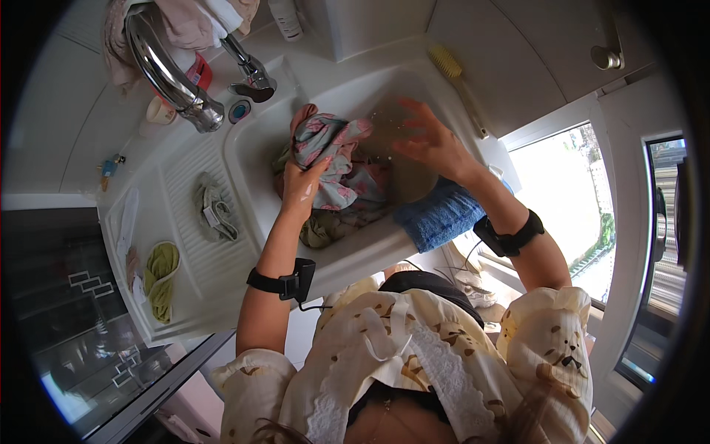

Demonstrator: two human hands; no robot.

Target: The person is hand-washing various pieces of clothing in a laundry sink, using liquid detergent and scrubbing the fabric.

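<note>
In the sink basin (250,166) lies a bunched grey cloth with pink prints (335,191), partly raised. My left hand (302,186) grips its left side. My right hand (432,141) is blurred over the right half of the basin, apart from the cloth, fingers spread and holding nothing. Drops hang in the air near its fingertips. An olive-green cloth (324,228) lies lower in the basin, under the printed one. Brownish water (413,180) shows at the right, and how deep it is I cannot tell.
A blue towel (441,213) drapes over the front rim. The yellow brush (457,83) rests on the right rim. On the ribbed drainboard (186,222) lie a grey-green cloth (215,208) and a green one (161,280). A chrome faucet (172,83) arches at the upper left.
</note>
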